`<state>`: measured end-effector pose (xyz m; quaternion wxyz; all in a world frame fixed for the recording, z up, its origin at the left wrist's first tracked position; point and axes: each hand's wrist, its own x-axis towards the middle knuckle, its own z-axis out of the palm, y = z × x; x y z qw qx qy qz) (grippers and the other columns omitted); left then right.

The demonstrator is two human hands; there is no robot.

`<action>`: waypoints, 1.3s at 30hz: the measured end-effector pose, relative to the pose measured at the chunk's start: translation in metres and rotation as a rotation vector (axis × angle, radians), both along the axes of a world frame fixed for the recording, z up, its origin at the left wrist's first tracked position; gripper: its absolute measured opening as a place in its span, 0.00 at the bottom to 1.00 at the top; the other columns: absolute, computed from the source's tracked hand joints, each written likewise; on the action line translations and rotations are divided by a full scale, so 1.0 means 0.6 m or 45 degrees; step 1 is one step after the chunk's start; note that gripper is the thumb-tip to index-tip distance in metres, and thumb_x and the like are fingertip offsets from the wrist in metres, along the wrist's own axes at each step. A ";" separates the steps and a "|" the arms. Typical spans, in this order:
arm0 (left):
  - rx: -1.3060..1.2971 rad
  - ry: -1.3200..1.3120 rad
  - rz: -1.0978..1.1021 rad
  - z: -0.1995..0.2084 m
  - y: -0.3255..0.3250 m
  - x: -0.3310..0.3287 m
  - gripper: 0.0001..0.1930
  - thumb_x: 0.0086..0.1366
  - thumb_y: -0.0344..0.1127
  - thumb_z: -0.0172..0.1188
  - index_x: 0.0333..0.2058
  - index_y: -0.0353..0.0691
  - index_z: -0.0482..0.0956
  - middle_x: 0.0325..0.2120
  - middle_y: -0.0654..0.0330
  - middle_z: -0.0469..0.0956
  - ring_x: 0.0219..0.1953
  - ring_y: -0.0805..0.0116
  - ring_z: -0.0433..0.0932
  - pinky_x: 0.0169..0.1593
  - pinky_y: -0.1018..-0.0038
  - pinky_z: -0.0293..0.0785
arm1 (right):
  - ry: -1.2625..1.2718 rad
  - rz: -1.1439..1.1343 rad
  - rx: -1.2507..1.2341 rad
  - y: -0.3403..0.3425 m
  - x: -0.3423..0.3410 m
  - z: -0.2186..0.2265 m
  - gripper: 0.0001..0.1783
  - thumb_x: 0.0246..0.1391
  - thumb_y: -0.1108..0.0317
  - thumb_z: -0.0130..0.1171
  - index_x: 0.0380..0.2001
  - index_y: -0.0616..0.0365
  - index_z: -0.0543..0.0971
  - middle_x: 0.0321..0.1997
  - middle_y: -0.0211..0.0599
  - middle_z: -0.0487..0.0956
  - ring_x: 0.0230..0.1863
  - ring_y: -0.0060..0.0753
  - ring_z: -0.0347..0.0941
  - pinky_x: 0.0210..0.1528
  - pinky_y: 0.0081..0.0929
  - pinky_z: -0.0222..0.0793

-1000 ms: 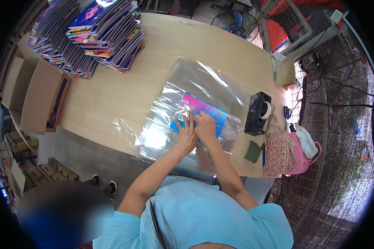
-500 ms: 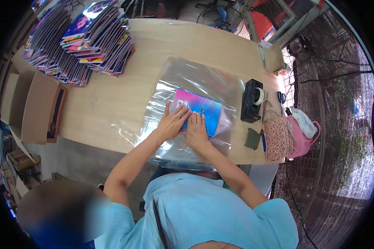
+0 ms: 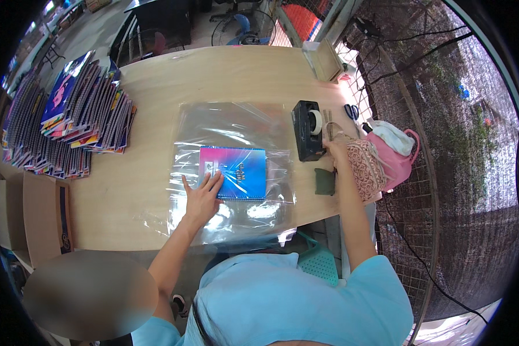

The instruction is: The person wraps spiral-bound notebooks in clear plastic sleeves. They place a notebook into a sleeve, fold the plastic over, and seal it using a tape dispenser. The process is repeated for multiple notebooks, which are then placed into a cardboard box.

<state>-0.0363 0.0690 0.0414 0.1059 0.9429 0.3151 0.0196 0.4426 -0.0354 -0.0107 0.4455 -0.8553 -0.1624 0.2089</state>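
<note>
A spiral notebook (image 3: 245,167) with a pink and blue cover lies on a stack of clear plastic sheets (image 3: 207,124), its bound edge toward me. My left hand (image 3: 203,199) rests flat on the notebook's near left part, fingers spread. To the right, my right hand (image 3: 336,151) reaches beside the black tape dispenser (image 3: 307,135), which carries a white roll of tape. Its fingertips lie between the dispenser and a patterned pouch (image 3: 364,173); whether they grip anything is not visible. A small dark green pouch-like piece (image 3: 324,181) lies just left of my right forearm.
Tall stacks of spiral notebooks (image 3: 86,109) stand at the left of the table (image 3: 115,196). Open cardboard boxes (image 3: 43,213) are at the near left. Scissors (image 3: 352,111), a pink bag (image 3: 388,158) and a small box (image 3: 327,62) line the right edge. A mesh fence (image 3: 421,173) rises beyond.
My right hand has left the notebook and moved right to beside the tape dispenser. My left hand stays on the notebook, now nearer its left edge. The view has turned toward the right.
</note>
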 end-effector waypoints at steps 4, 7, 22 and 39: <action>-0.018 -0.020 0.037 -0.005 -0.003 -0.007 0.38 0.51 0.39 0.64 0.62 0.50 0.61 0.65 0.68 0.57 0.65 0.64 0.60 0.58 0.24 0.31 | 0.445 -0.036 -0.022 0.029 -0.013 0.033 0.15 0.44 0.58 0.70 0.25 0.59 0.80 0.21 0.30 0.75 0.17 0.28 0.60 0.21 0.23 0.55; -0.043 -0.017 0.048 -0.005 -0.005 -0.006 0.38 0.51 0.39 0.64 0.62 0.50 0.61 0.65 0.68 0.58 0.65 0.63 0.60 0.58 0.24 0.31 | 0.496 -0.125 0.153 0.031 -0.065 0.056 0.14 0.43 0.60 0.70 0.23 0.60 0.80 0.23 0.32 0.77 0.18 0.27 0.62 0.21 0.24 0.55; -0.003 -0.106 0.017 -0.012 -0.004 -0.012 0.37 0.50 0.38 0.64 0.61 0.49 0.63 0.64 0.67 0.60 0.63 0.62 0.62 0.58 0.24 0.32 | 1.320 -0.566 0.704 -0.043 -0.163 -0.037 0.08 0.55 0.65 0.61 0.31 0.58 0.77 0.23 0.30 0.74 0.30 0.28 0.73 0.34 0.33 0.73; -0.004 -0.230 0.006 -0.015 0.008 -0.023 0.37 0.52 0.51 0.63 0.60 0.52 0.64 0.62 0.66 0.63 0.62 0.63 0.64 0.60 0.28 0.34 | -0.361 0.729 -0.468 0.109 -0.532 0.076 0.61 0.44 0.59 0.69 0.68 0.54 0.35 0.32 0.54 0.80 0.35 0.54 0.79 0.36 0.44 0.73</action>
